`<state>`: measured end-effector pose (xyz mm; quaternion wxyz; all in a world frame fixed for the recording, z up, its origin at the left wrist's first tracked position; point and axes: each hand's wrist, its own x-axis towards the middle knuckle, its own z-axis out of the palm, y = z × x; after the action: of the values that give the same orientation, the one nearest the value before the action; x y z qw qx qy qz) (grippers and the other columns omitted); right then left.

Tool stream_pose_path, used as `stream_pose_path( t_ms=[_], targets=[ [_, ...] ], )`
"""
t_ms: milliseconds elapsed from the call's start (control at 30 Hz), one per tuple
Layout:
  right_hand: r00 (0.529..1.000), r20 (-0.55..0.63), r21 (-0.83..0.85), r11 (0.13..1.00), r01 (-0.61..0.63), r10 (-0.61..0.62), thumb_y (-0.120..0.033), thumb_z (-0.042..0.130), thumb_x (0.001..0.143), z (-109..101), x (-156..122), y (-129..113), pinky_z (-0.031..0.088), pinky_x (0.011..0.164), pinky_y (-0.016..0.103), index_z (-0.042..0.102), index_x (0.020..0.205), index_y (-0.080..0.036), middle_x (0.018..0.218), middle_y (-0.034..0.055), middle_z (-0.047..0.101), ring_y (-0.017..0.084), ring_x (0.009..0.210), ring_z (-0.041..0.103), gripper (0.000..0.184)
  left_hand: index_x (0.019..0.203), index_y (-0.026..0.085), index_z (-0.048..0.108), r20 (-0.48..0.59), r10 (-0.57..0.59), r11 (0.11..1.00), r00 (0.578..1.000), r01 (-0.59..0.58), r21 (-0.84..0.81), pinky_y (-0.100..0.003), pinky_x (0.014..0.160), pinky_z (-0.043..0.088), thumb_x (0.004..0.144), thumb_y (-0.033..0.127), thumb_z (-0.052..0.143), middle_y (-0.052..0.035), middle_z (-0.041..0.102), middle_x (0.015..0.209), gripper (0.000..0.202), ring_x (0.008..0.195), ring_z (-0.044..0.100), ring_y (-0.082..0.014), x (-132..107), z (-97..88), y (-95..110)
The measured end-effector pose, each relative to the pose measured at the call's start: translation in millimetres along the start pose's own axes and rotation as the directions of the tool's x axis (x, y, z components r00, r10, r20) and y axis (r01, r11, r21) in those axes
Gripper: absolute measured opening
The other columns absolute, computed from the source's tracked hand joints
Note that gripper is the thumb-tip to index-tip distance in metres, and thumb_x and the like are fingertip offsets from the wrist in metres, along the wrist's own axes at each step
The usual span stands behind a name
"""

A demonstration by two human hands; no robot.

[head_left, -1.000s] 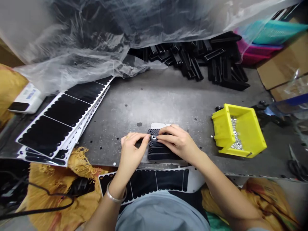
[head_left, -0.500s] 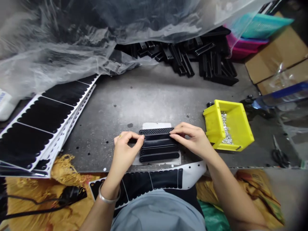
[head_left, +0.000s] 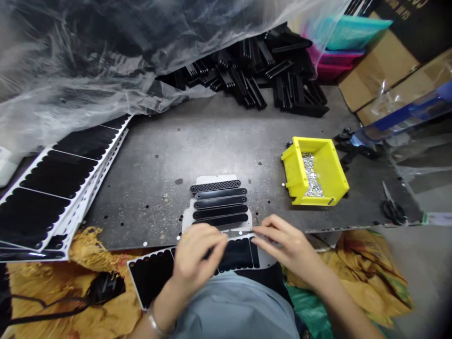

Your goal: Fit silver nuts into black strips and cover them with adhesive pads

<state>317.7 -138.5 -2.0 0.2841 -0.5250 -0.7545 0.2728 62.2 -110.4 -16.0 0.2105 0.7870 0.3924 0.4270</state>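
Our left hand [head_left: 197, 259] and right hand [head_left: 286, 247] are apart, both blurred over glossy black scalloped pads on a white backing sheet [head_left: 237, 254] at the near edge of the tabletop; whether they pinch it we cannot tell. Beyond them on the speckled grey tabletop [head_left: 148, 188], five slim black strips [head_left: 219, 202] lie side by side on white card, the farthest one meshed, with an angular yellow plastic bin [head_left: 314, 172] of silver fasteners [head_left: 310, 175] to their right

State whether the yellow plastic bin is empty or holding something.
Holding something: the yellow plastic bin has a heap of small silver metal pieces lying along its floor.
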Motion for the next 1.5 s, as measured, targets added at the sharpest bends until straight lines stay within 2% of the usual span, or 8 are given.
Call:
stream_pose_path(
  t_ms=[200,367,467,600,733,1100,1367,1500],
  targets=[
    [0.998,-0.031,0.181,0.981,0.062,-0.057,-0.018,0.066,0.097,8.9,-38.9,18.6,0.063,0.082,0.036,0.077,0.108,-0.028,0.105,0.0074,0.07,0.021,0.095,0.071,0.018,0.127,0.015,0.067,0.176,0.238,0.97,0.955,-0.241,-0.001,-0.035,0.09,0.057,0.1,0.009,0.059,-0.009,0.079,0.111,0.029,0.108,0.071,-0.0213,-40.5,49.1,-3.6],
    [0.976,-0.116,0.677,0.734,-0.06,0.186,-0.026,0.067,0.098,-31.6,-21.0,2.7,0.066,0.072,0.036,0.066,0.107,-0.03,0.107,0.0027,0.061,0.015,0.075,0.072,0.011,0.125,0.016,0.068,0.166,0.266,0.963,0.95,-0.269,-0.008,-0.035,0.088,0.058,0.102,0.01,0.055,-0.0081,0.08,0.11,0.027,0.105,0.072,-0.0206,-37.2,48.9,1.0],
    [0.98,-0.177,0.391,0.92,-0.016,0.092,-0.021,0.068,0.096,-27.4,24.2,-11.9,0.064,0.075,0.032,0.068,0.121,-0.032,0.111,0.0049,0.06,0.016,0.086,0.07,0.027,0.126,0.019,0.068,0.153,0.263,0.965,0.952,-0.26,-0.041,-0.032,0.086,0.056,0.1,0.011,0.06,-0.0063,0.08,0.106,0.028,0.1,0.072,-0.0186,-21.2,29.4,12.5],
    [0.977,-0.081,-0.01,0.981,0.196,-0.196,-0.02,0.055,0.103,12.5,99.2,-17.8,0.06,0.091,0.038,0.058,0.145,-0.026,0.112,0.0092,0.069,0.021,0.102,0.069,0.043,0.116,0.026,0.072,-0.125,-0.097,0.988,0.987,0.111,0.107,-0.036,0.095,0.053,0.098,0.015,0.064,-0.0026,0.079,0.102,0.023,0.097,0.071,-0.0184,14.4,-12.9,-8.7],
    [0.926,0.075,-0.082,0.923,0.376,-0.371,-0.024,0.056,0.104,42.1,146.0,-9.2,0.057,0.087,0.038,0.075,0.114,-0.024,0.109,0.0077,0.074,0.02,0.097,0.068,0.021,0.115,0.024,0.075,-0.125,-0.495,0.86,0.86,0.505,0.068,-0.04,0.095,0.053,0.1,0.033,0.061,-0.0047,0.079,0.101,0.023,0.1,0.07,-0.023,42.0,-38.8,-58.5],
    [0.923,0.105,-0.054,0.924,0.378,-0.371,-0.026,0.06,0.103,46.6,156.6,-10.5,0.055,0.081,0.036,0.079,0.102,-0.023,0.105,0.0072,0.073,0.019,0.089,0.062,0.019,0.091,0.026,0.079,-0.011,-0.569,0.821,0.822,0.567,-0.062,-0.039,0.091,0.048,0.094,0.035,0.068,-0.0017,0.08,0.092,0.015,0.093,0.069,-0.0226,53.3,-27.4,-75.8],
    [0.993,0.044,0.067,0.992,0.106,-0.109,-0.025,0.063,0.101,2.7,130.5,12.5,0.055,0.08,0.032,0.077,0.107,-0.023,0.097,0.0044,0.072,0.016,0.086,0.067,0.015,0.086,0.026,0.078,0.001,-0.584,0.811,0.812,0.583,-0.04,-0.04,0.091,0.046,0.091,0.035,0.069,-0.0001,0.079,0.087,0.014,0.089,0.068,-0.0223,55.5,-28.9,-79.2],
    [0.992,-0.004,0.14,0.982,0.124,-0.124,-0.023,0.065,0.099,1.1,128.4,22.6,0.051,0.068,0.027,0.078,0.099,-0.02,0.09,0.0028,0.071,0.013,0.075,0.064,0.013,0.087,0.025,0.079,0.003,-0.59,0.806,0.808,0.589,-0.053,-0.04,0.091,0.045,0.091,0.039,0.069,-0.0007,0.077,0.087,0.018,0.087,0.067,-0.0217,54.2,-28.5,-82.1]
  ],
)
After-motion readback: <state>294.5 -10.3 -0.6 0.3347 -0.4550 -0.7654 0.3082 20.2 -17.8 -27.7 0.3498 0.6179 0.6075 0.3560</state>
